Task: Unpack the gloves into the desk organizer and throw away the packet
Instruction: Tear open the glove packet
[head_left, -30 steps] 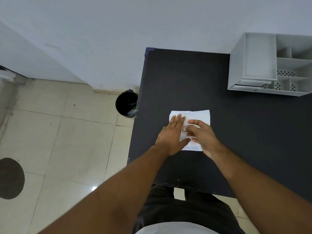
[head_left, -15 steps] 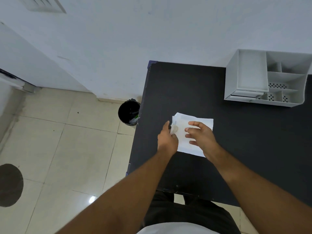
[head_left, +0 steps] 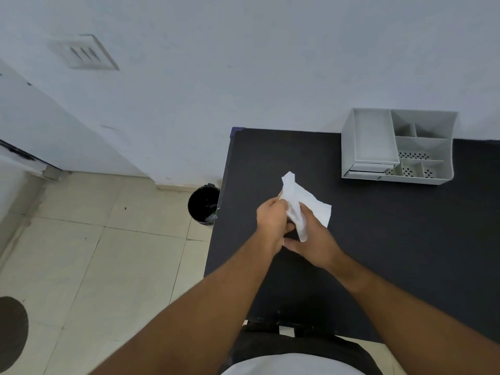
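Note:
A white packet is lifted off the black desk and crumpled upright between both hands. My left hand grips its left edge with curled fingers. My right hand holds the packet from below and the right, its fingers wrapped around the lower part. The gloves themselves cannot be made out. The grey desk organizer stands at the back right of the desk against the wall, its compartments holding nothing visible.
A black waste bin stands on the tiled floor just left of the desk's edge. A white wall runs behind the desk. A dark round patch lies on the floor at the far left.
The packet lay flat on the desk under both hands; now it is picked up and folded upright between them. The view has tilted, showing more wall.

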